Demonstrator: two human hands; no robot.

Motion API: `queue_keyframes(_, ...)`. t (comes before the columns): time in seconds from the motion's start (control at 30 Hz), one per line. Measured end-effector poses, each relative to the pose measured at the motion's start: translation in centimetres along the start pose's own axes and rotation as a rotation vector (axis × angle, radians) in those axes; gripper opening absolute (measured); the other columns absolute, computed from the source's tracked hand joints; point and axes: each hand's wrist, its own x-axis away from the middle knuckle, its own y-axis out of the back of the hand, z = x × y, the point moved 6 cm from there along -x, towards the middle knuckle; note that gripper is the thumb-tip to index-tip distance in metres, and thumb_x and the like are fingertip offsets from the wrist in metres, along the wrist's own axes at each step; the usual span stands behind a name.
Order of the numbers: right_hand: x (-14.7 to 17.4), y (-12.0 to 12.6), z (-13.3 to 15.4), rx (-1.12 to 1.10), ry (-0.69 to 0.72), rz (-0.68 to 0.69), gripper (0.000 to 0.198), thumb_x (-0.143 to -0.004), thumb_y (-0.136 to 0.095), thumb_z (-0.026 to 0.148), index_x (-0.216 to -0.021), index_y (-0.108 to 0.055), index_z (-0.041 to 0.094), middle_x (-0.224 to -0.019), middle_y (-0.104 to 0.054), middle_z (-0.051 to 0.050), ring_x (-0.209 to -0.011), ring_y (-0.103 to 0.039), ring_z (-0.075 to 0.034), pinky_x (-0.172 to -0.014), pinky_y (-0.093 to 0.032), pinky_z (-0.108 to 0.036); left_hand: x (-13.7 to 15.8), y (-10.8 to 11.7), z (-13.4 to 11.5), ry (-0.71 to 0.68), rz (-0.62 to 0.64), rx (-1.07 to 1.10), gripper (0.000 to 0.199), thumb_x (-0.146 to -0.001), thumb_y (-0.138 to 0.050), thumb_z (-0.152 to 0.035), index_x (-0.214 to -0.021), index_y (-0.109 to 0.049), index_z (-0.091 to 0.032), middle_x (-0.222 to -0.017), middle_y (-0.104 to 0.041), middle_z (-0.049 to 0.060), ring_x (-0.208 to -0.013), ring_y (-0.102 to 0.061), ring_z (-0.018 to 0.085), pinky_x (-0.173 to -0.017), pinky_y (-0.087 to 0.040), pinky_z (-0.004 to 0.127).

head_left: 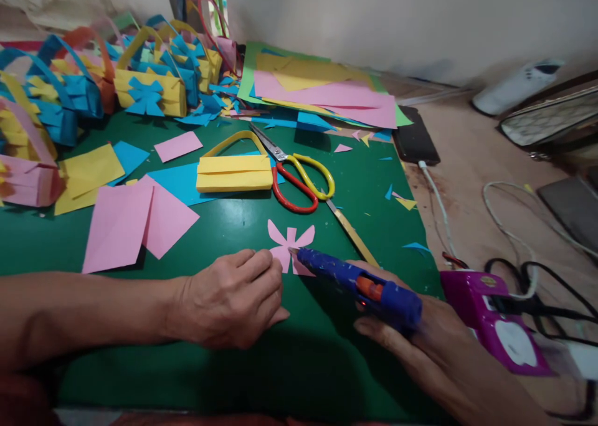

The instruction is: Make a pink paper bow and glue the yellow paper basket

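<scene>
A pink paper bow cutout lies on the green tabletop, its lobes spread. My left hand is closed beside it, with curled fingers against its left lobe; the fingertips are hidden. In my right hand is a blue hot glue gun, its nozzle at the middle of the cutout and a small red light showing. Just behind the cutout sits a small yellow paper handbag with a strap handle. Scissors with one red and one yellow handle lie against the handbag's right side.
Finished paper handbags crowd the back left. Pink paper squares lie at left, and coloured sheets are stacked at the back. A wooden-handled blade rests beside the scissors. At right are a phone, cables and a magenta power box.
</scene>
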Motion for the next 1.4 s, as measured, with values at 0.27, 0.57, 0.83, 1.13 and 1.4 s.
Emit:
queue_keyframes(0.27,0.5,-0.2,-0.2,-0.010,-0.002,0.026,0.048,-0.087,-0.050,0.044,-0.133,-0.051,0.029,-0.118,-0.067,-0.003,-0.104,-0.064,-0.027,-0.085,-0.055,-0.038,-0.1,0.2,-0.1,-0.034,-0.036,-0.023,0.025,-0.091,-0.049,-0.028,-0.074,-0.060,-0.013,-0.085,-0.066,0.010,-0.080,-0.061,0.020,-0.071,-0.054,0.033)
queue_keyframes(0.57,-0.1,0.3,0.4,-0.022,-0.049,0.031,0.047,-0.086,-0.048,0.045,-0.131,-0.053,0.029,-0.106,-0.071,-0.005,-0.100,-0.066,-0.029,-0.081,-0.056,-0.041,0.1,0.0,-0.2,-0.042,-0.012,-0.027,0.026,-0.092,-0.047,-0.029,-0.074,-0.059,-0.014,-0.086,-0.065,0.010,-0.079,-0.060,0.019,-0.071,-0.053,0.033)
queue_keyframes(0.83,-0.7,0.4,1.4,-0.081,-0.065,0.050,0.029,-0.085,-0.046,0.041,-0.106,-0.062,0.027,-0.085,-0.071,-0.004,-0.088,-0.067,-0.028,-0.077,-0.053,-0.040,0.1,0.1,-0.4,-0.056,-0.043,-0.035,0.027,-0.092,-0.048,-0.028,-0.073,-0.060,-0.012,-0.079,-0.065,0.011,-0.077,-0.061,0.021,-0.067,-0.053,0.034)
queue_keyframes(1.13,-0.7,0.7,1.1,-0.078,-0.073,0.038,0.023,-0.082,-0.049,0.044,-0.085,-0.059,0.024,-0.068,-0.065,-0.002,-0.060,-0.059,-0.021,-0.058,-0.047,-0.032,-0.1,0.2,-0.6,-0.051,-0.052,-0.068,0.032,-0.093,-0.046,-0.029,-0.068,-0.058,-0.013,-0.069,-0.064,0.008,-0.067,-0.060,0.020,-0.058,-0.051,0.031)
queue_keyframes(1.4,-0.9,1.0,1.7,-0.054,-0.024,0.034,0.023,-0.080,-0.051,0.041,-0.090,-0.059,0.022,-0.069,-0.062,0.000,-0.060,-0.054,-0.017,-0.056,-0.043,-0.029,-0.1,-0.1,-0.6,-0.073,-0.013,-0.136,0.034,-0.094,-0.043,-0.031,-0.068,-0.058,-0.014,-0.069,-0.063,0.008,-0.064,-0.057,0.019,-0.056,-0.048,0.030)
